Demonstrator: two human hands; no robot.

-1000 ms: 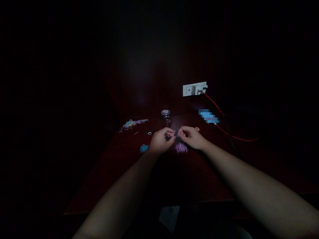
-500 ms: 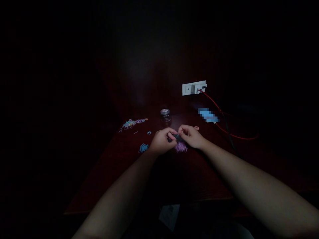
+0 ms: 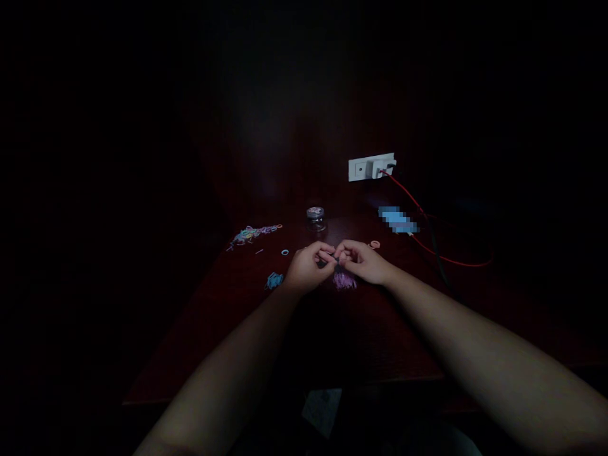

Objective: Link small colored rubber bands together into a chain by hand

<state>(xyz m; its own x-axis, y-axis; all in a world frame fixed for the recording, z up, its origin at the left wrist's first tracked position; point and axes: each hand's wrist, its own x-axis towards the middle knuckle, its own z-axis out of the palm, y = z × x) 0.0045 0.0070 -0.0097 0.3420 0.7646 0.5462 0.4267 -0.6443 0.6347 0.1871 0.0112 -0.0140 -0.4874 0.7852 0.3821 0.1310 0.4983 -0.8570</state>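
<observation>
My left hand point(image 3: 311, 266) and my right hand point(image 3: 363, 261) meet fingertip to fingertip over the dark red table point(image 3: 228, 329). Both are closed in a pinch, and what lies between the fingers is too small and dark to make out. Just below the fingertips is a pile of purple bands point(image 3: 345, 280). A blue pile of bands point(image 3: 274, 280) lies left of my left hand. Beyond the hands stands a small clear jar with a lid point(image 3: 315, 216). Pink bands point(image 3: 375, 244) rest behind my right hand.
Mixed coloured bands point(image 3: 249, 235) are heaped at the table's back left, with one blue ring point(image 3: 285, 252) nearer. A blurred blue object point(image 3: 398, 220) lies at the back right, joined to a red cable point(image 3: 446, 258) from the wall socket point(image 3: 370, 167).
My right hand's fingers have shifted left and now touch those of my left hand. The bluish strand that showed between the fingertips is now mostly hidden.
</observation>
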